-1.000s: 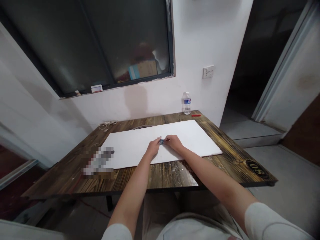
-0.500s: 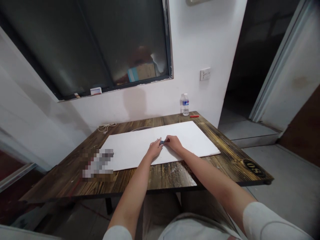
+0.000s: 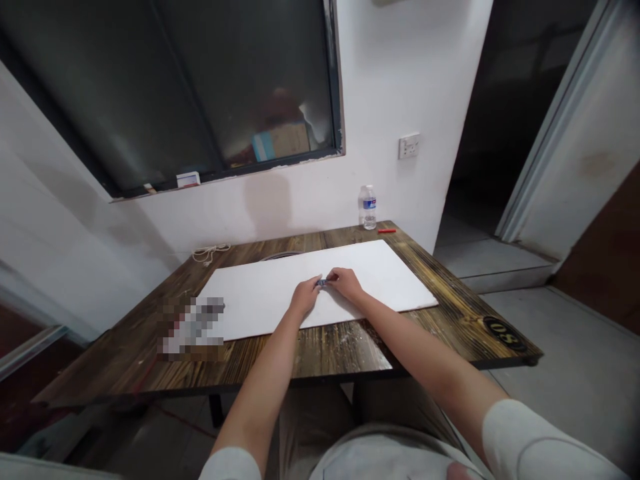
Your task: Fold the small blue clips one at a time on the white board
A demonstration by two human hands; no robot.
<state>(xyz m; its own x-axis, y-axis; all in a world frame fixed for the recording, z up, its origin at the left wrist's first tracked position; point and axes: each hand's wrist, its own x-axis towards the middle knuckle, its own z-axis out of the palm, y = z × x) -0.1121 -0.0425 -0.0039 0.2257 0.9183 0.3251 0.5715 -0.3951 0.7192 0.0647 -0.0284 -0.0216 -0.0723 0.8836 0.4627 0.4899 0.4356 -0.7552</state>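
A small blue-grey object (image 3: 321, 283), too small to name, sits between my two hands over the white board (image 3: 265, 293). My left hand (image 3: 304, 295) is closed on its left end, with the thumb and fingers pressed to it. From the other side, my right hand (image 3: 346, 283) pinches at its right end with curled fingertips. My fingers cover part of the object. The board lies flat on the dark wooden table (image 3: 330, 347).
A water bottle (image 3: 369, 208) and a red pen-like stick (image 3: 387, 231) are at the table's back right. A white cable (image 3: 211, 253) lies at the back left. A pixelated patch hides something at the board's left end. Wall and window stand behind.
Both hands stay together at the object, with slight finger shifts; more of the object's middle shows between them. The whole view has moved a little.
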